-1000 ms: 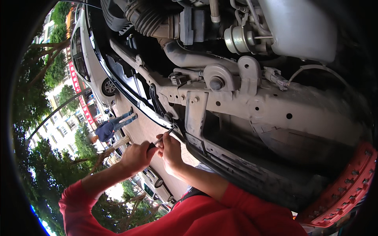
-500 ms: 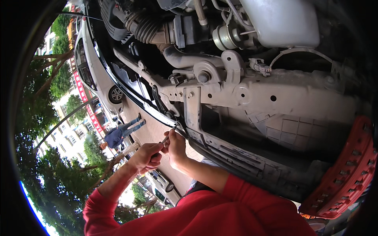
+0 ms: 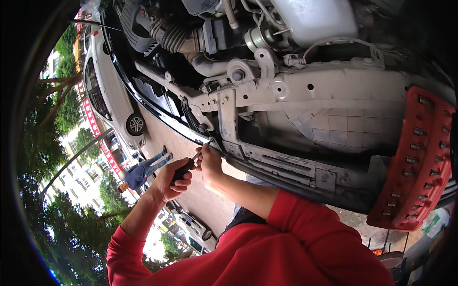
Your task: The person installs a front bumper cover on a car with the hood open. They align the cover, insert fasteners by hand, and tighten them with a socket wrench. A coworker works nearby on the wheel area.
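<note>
A screwdriver with a black handle [image 3: 183, 171] is gripped in my left hand [image 3: 168, 182], its thin shaft slanting up toward my other hand. My right hand [image 3: 210, 164] is closed, thumb and forefinger pinched at the bracket corner [image 3: 214, 144] beside the car's front edge. What those fingers pinch is too small and covered to make out. The screwdriver's tip is hard to see near them. Just past my right hand runs the grey front crossmember [image 3: 334, 90] of the car, with the lower beam [image 3: 286, 164] below it.
A red tray [image 3: 415, 162] holding several metal sockets lies on the car's front at right. Hoses, an air duct [image 3: 174, 35] and a white reservoir [image 3: 315, 21] fill the engine bay. Beyond are a parked white car [image 3: 107, 81], a standing person [image 3: 138, 175] and trees.
My left hand has turned and drawn back a little, so the black handle now shows. My right hand stays at the bracket corner. The whole view has shifted slightly.
</note>
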Demonstrator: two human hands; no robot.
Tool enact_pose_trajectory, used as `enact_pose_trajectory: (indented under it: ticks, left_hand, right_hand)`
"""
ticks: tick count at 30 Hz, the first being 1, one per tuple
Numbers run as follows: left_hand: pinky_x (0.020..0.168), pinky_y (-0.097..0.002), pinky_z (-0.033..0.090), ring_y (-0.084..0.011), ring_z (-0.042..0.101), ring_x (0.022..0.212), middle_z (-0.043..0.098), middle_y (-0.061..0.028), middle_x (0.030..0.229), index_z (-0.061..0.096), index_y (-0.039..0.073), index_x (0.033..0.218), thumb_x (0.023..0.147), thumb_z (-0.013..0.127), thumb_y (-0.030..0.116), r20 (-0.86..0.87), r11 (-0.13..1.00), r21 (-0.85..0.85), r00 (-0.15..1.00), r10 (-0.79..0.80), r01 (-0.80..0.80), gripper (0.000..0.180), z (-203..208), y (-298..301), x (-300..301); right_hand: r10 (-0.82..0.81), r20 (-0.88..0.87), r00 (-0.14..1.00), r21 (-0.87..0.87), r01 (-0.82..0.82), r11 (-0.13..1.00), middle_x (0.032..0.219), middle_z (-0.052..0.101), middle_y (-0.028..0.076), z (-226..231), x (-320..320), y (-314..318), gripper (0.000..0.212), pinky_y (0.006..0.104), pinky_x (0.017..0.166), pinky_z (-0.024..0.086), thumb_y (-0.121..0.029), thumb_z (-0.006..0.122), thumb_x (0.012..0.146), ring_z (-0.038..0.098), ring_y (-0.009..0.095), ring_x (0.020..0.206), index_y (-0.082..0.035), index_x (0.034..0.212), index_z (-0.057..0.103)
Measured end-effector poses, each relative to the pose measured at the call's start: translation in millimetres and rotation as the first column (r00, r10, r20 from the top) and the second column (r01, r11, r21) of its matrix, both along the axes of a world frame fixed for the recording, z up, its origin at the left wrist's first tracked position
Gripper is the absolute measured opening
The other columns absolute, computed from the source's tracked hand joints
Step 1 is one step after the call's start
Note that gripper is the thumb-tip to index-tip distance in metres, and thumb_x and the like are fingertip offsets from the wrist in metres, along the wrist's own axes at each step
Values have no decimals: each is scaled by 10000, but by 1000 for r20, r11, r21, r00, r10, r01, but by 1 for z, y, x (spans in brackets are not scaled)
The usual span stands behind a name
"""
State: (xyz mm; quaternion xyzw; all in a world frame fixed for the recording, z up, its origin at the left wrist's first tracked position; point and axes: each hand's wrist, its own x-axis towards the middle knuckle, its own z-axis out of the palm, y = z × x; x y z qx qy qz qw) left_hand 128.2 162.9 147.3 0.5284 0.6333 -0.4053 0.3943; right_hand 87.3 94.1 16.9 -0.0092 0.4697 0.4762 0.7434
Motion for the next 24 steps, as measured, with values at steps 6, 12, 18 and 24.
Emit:
enact_pose_trajectory:
  ticks: [6,12,18,24]
  left_hand:
    - [398,-322,318,-152,438,412,544,-25,579,656,12,1036,1043,567,359,-181,794,-42,777,-603,606,358,-11,0,-6]
    - [604,-534,571,-399,705,637,698,-205,716,564,24,968,1024,524,300,-412,-389,-50,-374,-831,920,284,-12,-7,-6]
    - [679,-499,553,-430,713,758,699,-265,797,676,5,925,930,673,289,-218,-155,302,-90,-972,941,284,-7,-1,-18]
    - [922,-343,488,-191,644,925,681,-101,910,655,-3,897,1052,570,191,710,701,683,411,-572,-204,264,-40,-36,-51]
  right_hand:
    - [40,154,987,-138,-19,990,647,430,-55,-4,-12,10,379,285,463,335,-370,386,1122,381,81,522,-87,964,583]
    - [-6,4,1000,-62,6,998,655,411,-64,1,-4,16,358,264,456,323,-344,372,1122,356,61,505,-102,943,567]
    - [22,-55,998,-53,-25,998,645,402,-74,1,2,7,374,258,488,286,-373,404,1115,326,68,521,-118,895,566]
    - [-58,13,998,-43,59,997,651,406,-71,-3,0,4,330,254,493,294,-356,442,1106,333,63,509,-117,907,552]
